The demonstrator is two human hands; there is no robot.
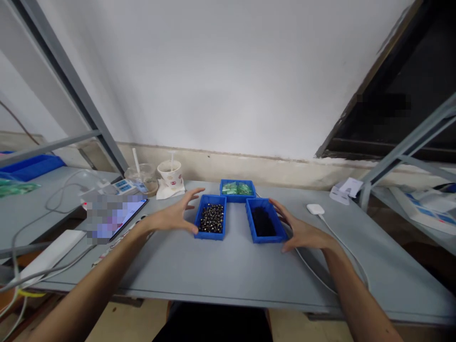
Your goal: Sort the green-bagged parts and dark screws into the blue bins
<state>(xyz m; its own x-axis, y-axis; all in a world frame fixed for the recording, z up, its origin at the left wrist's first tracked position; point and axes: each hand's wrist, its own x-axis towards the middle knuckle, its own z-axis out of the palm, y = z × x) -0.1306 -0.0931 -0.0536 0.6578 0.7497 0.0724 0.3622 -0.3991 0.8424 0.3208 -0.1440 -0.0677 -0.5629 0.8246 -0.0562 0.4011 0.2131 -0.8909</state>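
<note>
Three blue plastic bins stand on the grey table. My left hand (177,212) is beside the left bin (210,236), fingers spread and thumb near its front left corner. That bin holds many small dark metal parts (212,218) with shiny ends. On the other side, my right hand (301,230) is at the outer edge of the right bin (269,239), with fingers apart along its side. Black pieces (263,221) fill it, too dark to make out singly. Between and behind them sits the back bin (238,199) with green packets (237,188) in it.
A phone (124,216), a paper cup (171,175) and a clear plastic cup (144,178) stand to the left, near a white power strip (53,256) and cables. On the right lie a white charger (315,209) with its cord and some folded paper (345,190). Metal posts flank the table.
</note>
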